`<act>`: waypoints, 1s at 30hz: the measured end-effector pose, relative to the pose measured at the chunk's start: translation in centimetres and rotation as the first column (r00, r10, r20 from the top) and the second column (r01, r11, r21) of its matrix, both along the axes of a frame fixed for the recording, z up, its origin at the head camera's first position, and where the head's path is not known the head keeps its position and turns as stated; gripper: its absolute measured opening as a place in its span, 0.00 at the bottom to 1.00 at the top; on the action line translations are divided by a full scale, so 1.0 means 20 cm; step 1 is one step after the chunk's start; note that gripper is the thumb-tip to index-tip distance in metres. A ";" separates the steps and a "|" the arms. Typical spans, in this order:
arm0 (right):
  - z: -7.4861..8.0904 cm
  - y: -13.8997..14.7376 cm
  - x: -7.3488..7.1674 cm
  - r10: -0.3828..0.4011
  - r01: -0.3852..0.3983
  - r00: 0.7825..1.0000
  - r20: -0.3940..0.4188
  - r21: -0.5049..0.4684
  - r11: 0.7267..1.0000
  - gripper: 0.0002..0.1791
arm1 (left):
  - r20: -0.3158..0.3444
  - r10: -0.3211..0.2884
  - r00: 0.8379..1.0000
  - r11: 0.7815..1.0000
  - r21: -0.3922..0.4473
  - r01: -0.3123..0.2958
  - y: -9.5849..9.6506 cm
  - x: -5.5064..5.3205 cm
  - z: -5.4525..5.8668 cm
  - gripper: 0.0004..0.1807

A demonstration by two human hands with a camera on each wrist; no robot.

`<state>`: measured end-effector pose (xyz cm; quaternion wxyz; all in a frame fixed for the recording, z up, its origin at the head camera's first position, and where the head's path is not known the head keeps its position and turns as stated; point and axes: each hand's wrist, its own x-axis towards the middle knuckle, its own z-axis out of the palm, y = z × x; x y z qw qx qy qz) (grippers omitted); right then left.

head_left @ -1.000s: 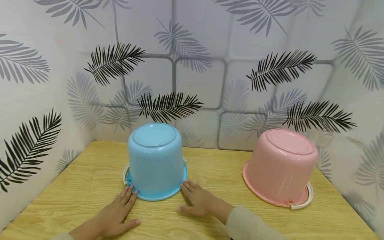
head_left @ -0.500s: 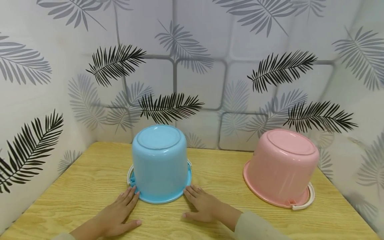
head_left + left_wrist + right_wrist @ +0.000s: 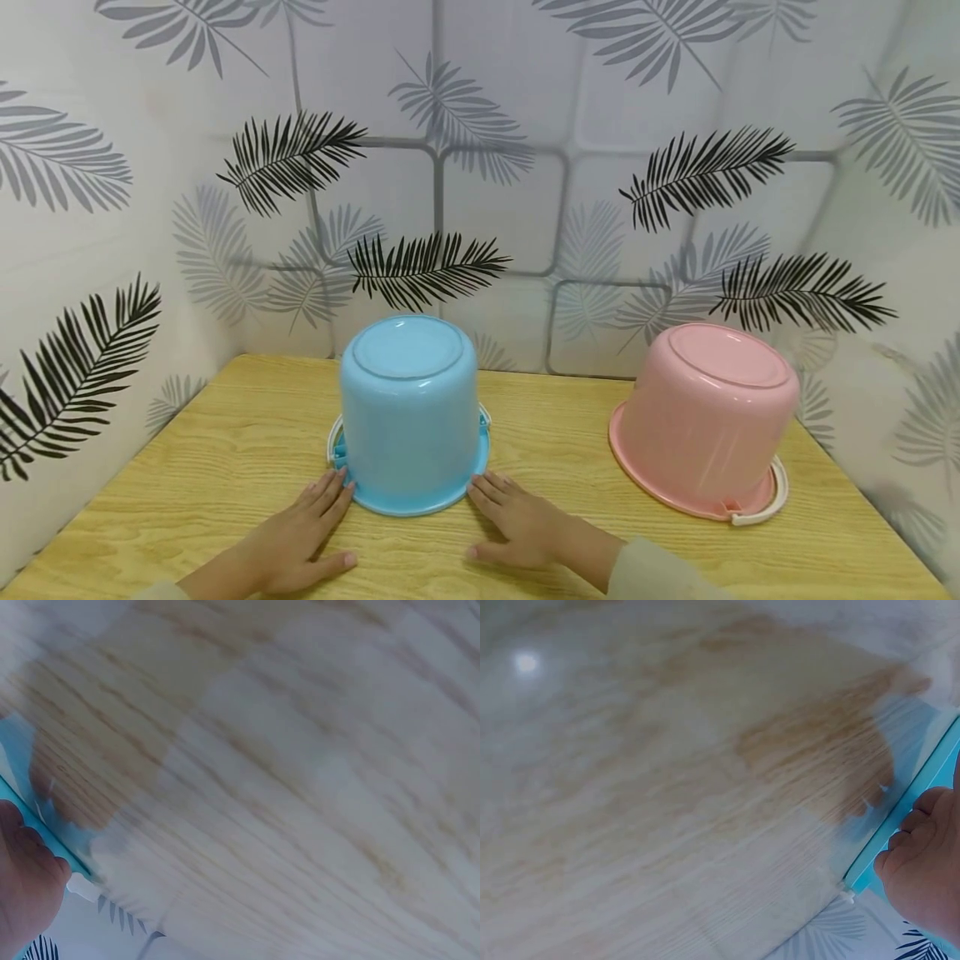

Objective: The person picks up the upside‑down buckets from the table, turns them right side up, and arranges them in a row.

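Note:
A light blue bucket [image 3: 408, 417] stands upside down on the table, left of centre, its white handle [image 3: 334, 437] lying round the base. My left hand [image 3: 288, 533] rests low on the near left, fingers straight and fingertips at the rim. On the near right, my right hand [image 3: 517, 521] touches the rim with straight fingertips, thumb apart. In the left wrist view the fingers [image 3: 30, 870] lie along the blue rim [image 3: 56, 844]. The right wrist view shows fingers [image 3: 915, 847] against that rim too.
A pink bucket [image 3: 708, 417], also upside down, stands on the right with its white handle [image 3: 772, 496] toward the near right. The wood-grain table [image 3: 180, 475] meets a leaf-patterned wall [image 3: 502, 208] behind and at the sides.
The blue bucket has slid a little to the right and slightly nearer, with both hands at its rim moving along. The pink bucket has stayed in place.

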<state>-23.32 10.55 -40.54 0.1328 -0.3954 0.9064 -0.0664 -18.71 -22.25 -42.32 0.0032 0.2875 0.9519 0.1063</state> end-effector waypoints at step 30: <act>0.00 0.13 0.14 0.057 -0.057 0.998 0.011 -0.059 0.997 0.44 | 0.017 -0.100 0.995 0.993 0.070 0.098 0.03 0.01 -0.02 0.44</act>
